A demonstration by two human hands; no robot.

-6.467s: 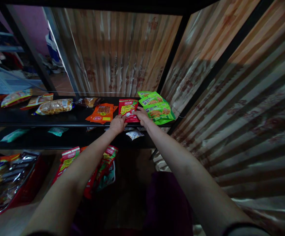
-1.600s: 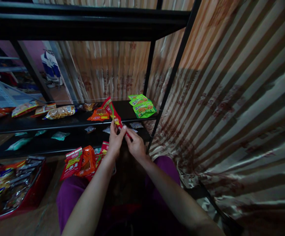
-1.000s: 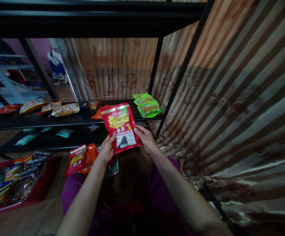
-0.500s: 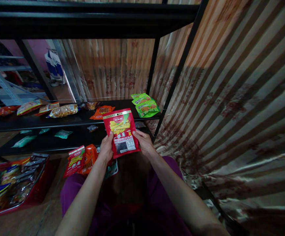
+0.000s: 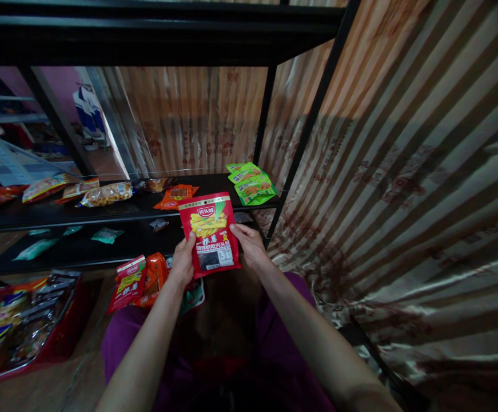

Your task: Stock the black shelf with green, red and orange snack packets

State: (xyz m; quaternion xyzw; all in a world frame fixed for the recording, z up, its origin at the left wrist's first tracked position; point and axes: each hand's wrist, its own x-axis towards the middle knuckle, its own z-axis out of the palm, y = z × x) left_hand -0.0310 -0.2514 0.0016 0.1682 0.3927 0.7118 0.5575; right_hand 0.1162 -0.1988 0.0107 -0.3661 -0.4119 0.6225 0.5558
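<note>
Fingers (image 5: 240, 231) of our left hand (image 5: 183, 264) and right hand (image 5: 251, 247) grip 1 red snack packet (image 5: 209, 229) by its 2 sides, its print facing us, just in front of the black shelf (image 5: 214, 182). Green packets (image 5: 255, 189) and an orange packet (image 5: 175, 197) already lie on that shelf; the gripped one does not. Near our left knee (image 5: 122, 337), another red packet (image 5: 129, 281) and an orange bag (image 5: 155, 277) remain off it; our left forearm (image 5: 156, 332) probably hides more.
</note>
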